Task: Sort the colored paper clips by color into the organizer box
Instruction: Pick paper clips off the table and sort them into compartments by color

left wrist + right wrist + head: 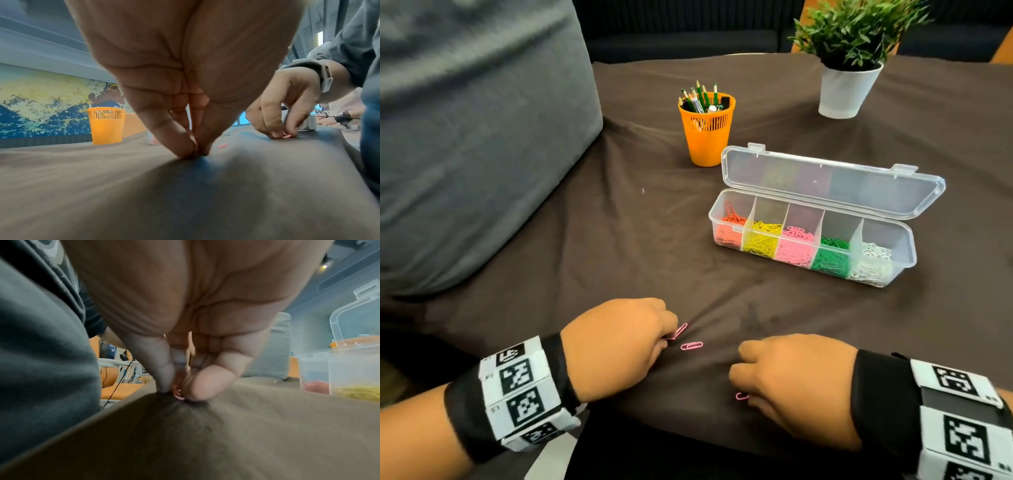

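The left hand pinches a pink clip on the cloth. The right hand pinches another clip by the near edge; bare cloth lies toward the box

Each wrist wears a black cuff wrapped by a white band — square black-and-white coded markers printed along it. A grey sleeve covers the right arm — hands bare.

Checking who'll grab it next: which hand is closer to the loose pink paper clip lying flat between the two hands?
Left. The left hand sits just left of the loose pink paper clip; the right hand is farther off to its right, nearer the body.
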